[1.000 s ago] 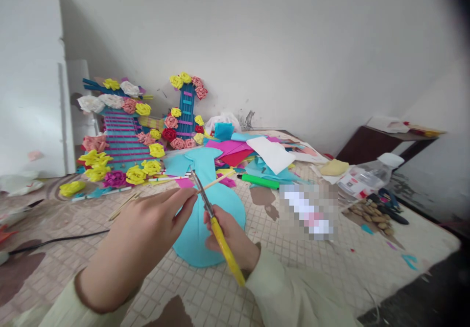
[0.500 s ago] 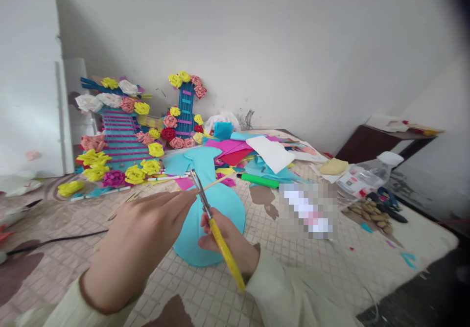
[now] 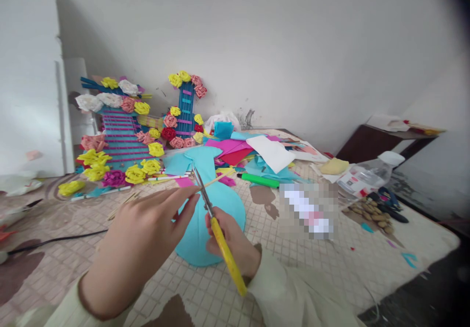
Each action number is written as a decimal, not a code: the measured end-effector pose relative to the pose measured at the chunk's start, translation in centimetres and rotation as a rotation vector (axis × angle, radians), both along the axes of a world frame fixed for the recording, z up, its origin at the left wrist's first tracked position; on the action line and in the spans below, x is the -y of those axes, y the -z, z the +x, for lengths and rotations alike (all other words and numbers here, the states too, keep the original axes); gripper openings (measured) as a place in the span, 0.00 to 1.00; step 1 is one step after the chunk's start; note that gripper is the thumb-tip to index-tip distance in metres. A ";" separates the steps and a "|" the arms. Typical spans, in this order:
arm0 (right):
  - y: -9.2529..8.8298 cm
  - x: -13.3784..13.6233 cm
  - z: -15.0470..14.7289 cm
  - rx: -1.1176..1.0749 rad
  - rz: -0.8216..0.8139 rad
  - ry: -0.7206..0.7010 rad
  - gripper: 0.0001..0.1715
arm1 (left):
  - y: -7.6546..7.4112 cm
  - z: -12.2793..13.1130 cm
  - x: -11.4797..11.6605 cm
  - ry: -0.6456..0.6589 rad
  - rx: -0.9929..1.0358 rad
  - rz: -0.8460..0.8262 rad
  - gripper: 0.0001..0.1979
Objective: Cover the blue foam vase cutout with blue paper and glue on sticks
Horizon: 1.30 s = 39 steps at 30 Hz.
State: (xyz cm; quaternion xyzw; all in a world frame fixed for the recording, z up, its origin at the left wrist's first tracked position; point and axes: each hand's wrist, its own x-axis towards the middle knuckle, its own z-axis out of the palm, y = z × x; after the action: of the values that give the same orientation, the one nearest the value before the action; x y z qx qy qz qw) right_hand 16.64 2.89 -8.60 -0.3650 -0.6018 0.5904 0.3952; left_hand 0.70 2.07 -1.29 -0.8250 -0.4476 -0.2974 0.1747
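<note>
My right hand (image 3: 233, 241) is closed around yellow-handled scissors (image 3: 224, 256), whose metal blades point up and away from me. Between the fingertips of my left hand (image 3: 147, 234) is a thin wooden stick (image 3: 215, 180), crossing the scissor blades and pointing right. Whether the blades press on the stick, I cannot tell. Under both hands lies a light-blue guitar-shaped piece (image 3: 229, 209), its round body nearest me and its narrow neck pointing away. My left hand and the scissors cover part of it.
Behind stand a harp-like frame (image 3: 121, 138) and a small guitar shape (image 3: 186, 106), both trimmed with paper flowers. Coloured paper sheets (image 3: 271, 153) are heaped at the back. To the right are a green marker (image 3: 260, 180), a plastic bottle (image 3: 370, 173) and peanuts (image 3: 369, 213).
My left fingertips have shifted slightly, with a gap now showing between thumb and fingers. The scissors have moved a little to the right; the table items stay put.
</note>
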 end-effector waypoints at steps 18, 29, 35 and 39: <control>-0.4 0.0 0.7 0.057 0.039 -0.105 0.24 | -1.0 -0.5 0.4 0.064 0.111 -0.212 0.16; -0.7 0.1 0.9 0.059 0.000 -0.167 0.27 | -1.1 -0.6 0.5 0.105 0.086 -0.167 0.17; -0.8 0.1 0.9 0.059 -0.017 -0.189 0.28 | -0.9 -0.6 0.4 0.104 0.067 -0.155 0.17; -0.8 0.0 0.9 0.019 -0.027 -0.212 0.29 | -1.0 -0.5 0.4 0.079 0.056 -0.143 0.15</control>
State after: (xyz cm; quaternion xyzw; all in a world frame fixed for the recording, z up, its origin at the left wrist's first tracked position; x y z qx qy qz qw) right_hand 17.57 2.89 -7.83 -0.3103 -0.6325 0.6334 0.3200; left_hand 0.21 1.64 -0.32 -0.8438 -0.4395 -0.2943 0.0908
